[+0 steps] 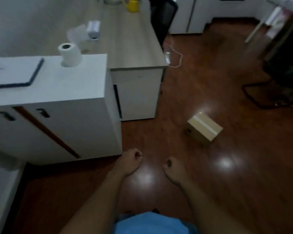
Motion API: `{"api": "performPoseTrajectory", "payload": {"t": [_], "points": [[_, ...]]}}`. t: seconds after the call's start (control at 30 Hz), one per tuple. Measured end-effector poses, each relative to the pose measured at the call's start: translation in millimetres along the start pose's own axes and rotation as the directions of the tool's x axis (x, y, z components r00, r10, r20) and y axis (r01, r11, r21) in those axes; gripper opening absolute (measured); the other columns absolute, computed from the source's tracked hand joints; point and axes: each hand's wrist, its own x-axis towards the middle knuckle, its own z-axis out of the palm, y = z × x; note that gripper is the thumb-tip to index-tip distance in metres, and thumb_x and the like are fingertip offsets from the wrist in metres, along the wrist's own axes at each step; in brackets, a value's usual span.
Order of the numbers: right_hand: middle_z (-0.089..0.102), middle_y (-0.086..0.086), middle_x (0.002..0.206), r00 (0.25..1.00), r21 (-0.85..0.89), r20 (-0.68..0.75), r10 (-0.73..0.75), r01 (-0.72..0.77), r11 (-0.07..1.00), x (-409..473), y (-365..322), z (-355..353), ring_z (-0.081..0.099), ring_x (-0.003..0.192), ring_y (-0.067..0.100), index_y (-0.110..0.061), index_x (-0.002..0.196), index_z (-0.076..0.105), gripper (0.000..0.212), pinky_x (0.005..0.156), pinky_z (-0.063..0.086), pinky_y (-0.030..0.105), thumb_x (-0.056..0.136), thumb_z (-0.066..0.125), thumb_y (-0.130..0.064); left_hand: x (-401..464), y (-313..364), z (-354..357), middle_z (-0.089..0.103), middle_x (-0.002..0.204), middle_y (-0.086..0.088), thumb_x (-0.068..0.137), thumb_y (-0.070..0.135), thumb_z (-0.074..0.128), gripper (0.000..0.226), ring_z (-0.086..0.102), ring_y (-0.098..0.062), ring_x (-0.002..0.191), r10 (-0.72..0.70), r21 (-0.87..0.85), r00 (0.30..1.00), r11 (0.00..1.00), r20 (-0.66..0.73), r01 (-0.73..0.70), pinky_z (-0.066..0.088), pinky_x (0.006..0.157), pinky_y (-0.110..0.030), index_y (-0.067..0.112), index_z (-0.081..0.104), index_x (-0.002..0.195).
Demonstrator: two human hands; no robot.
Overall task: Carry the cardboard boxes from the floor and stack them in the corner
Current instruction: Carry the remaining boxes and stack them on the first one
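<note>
Head view, looking down over a dark red-brown wood floor [218,191] with bright glare patches.

Box [204,128]: one cardboard box, taped shut along its top, sitting flat on the floor. It lies well apart from both hands, beyond them and to the right. It is turned at an angle to the floorboards. Nothing touches it.

Left hand [131,163]: bare forearm stretched forward, fingers curled into a loose fist; the grip is closed on nothing. It hangs over the floor, nearer the viewer than the box and to its left, just beside the lower corner of the cabinet.

Right hand [173,168]: likewise curled closed and empty, near the left hand, nearer the viewer than the box.

Cabinet [61,105]: white, two doors with dark handles, one door ajar; left of the box and well apart from it. On its top stand a toilet roll [69,54], upright, and a flat white board with a dark edge [13,72].

Surface [134,41]: pale wood desk on a white base, beyond the cabinet and touching it, left of and beyond the box. It carries a yellow cup [133,5] at the far end and a blurred white item [93,29] nearer.

Chair [162,19]: black, beside the desk, far beyond the box.

Cable [177,56]: white, on the floor beyond the box, by the desk corner.

Blue garment [152,223]: bottom edge, between the forearms.
</note>
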Motion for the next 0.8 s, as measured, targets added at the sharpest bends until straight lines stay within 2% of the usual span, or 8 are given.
{"api": "performPoseTrajectory", "payload": {"t": [0.1,0.17,0.27,0.33,0.4,0.53,0.67,0.8], "points": [[0.068,0.011,0.093,0.987,0.122,-0.087,0.137,-0.126,0.984,9,62,-52,0.064,0.09,0.029,-0.008,0.102,0.067,0.02,0.071,0.045,0.032,0.088,0.061,-0.021,42,79,40,0.067,0.101,0.004,0.092,0.027,0.058,0.009,0.063,-0.016,0.094,0.115,0.028,0.986,0.992,0.122,-0.12,0.052,0.085,-0.033,0.024,0.064,0.098],[0.07,0.013,0.106,0.969,0.186,-0.123,0.214,-0.189,0.964,13,100,-78,0.065,0.101,0.029,-0.009,0.108,0.068,0.026,0.079,0.045,0.029,0.088,0.063,-0.023,68,121,67,0.067,0.097,0.007,0.091,0.03,0.058,0.007,0.063,-0.012,0.089,0.174,0.061,0.965,0.98,0.196,-0.189,0.052,0.079,-0.031,0.028,0.063,0.095],[0.07,0.011,0.11,0.932,0.269,-0.142,0.334,-0.288,0.919,20,148,-106,0.064,0.103,0.028,-0.011,0.11,0.068,0.025,0.076,0.042,0.027,0.089,0.063,-0.024,103,170,110,0.065,0.095,0.009,0.094,0.032,0.057,0.006,0.061,-0.008,0.083,0.238,0.087,0.917,0.956,0.32,-0.279,0.047,0.069,-0.025,0.028,0.06,0.097],[0.071,0.01,0.107,0.899,0.33,-0.133,0.418,-0.357,0.874,27,177,-121,0.065,0.099,0.027,-0.012,0.108,0.068,0.023,0.071,0.04,0.025,0.09,0.063,-0.023,127,197,139,0.064,0.095,0.009,0.095,0.032,0.057,0.011,0.06,-0.005,0.083,0.242,0.1,0.888,0.948,0.39,-0.302,0.045,0.068,-0.023,0.024,0.062,0.1],[0.072,0.01,0.103,0.863,0.375,-0.122,0.491,-0.418,0.827,40,204,-138,0.065,0.098,0.027,-0.014,0.107,0.067,0.021,0.071,0.039,0.024,0.089,0.062,-0.023,154,223,168,0.066,0.095,0.006,0.094,0.03,0.058,0.013,0.061,-0.008,0.084,0.235,0.1,0.866,0.946,0.441,-0.307,0.047,0.07,-0.024,0.02,0.063,0.101],[0.071,0.008,0.103,0.804,0.429,-0.108,0.585,-0.493,0.757,91,255,-187,0.064,0.092,0.023,-0.015,0.111,0.066,0.024,0.074,0.041,0.025,0.088,0.062,-0.024,226,275,220,0.07,0.097,-0.006,0.094,0.021,0.06,0.012,0.062,-0.013,0.081,0.213,0.07,0.826,0.954,0.522,-0.29,0.045,0.065,-0.016,0.012,0.064,0.102],[0.069,0.016,0.117,0.763,0.439,-0.065,0.643,-0.557,0.705,158,296,-256,0.063,0.109,0.031,-0.009,0.124,0.059,0.036,0.088,0.045,0.031,0.091,0.062,-0.024,309,320,253,0.069,0.1,-0.014,0.094,0.016,0.059,0.015,0.062,-0.022,0.089,0.125,0.066,0.835,0.98,0.536,-0.189,0.048,0.077,-0.032,0.006,0.063,0.104],[0.062,0.014,0.129,0.747,0.491,-0.063,0.662,-0.554,0.672,225,320,-320,0.059,0.116,0.03,-0.009,0.131,0.056,0.044,0.084,0.038,0.025,0.09,0.064,-0.025,385,348,267,0.063,0.104,-0.008,0.092,0.019,0.061,0.019,0.057,-0.014,0.081,0.058,0.128,0.854,0.981,0.517,-0.145,0.042,0.064,-0.021,0.013,0.058,0.11]]}}
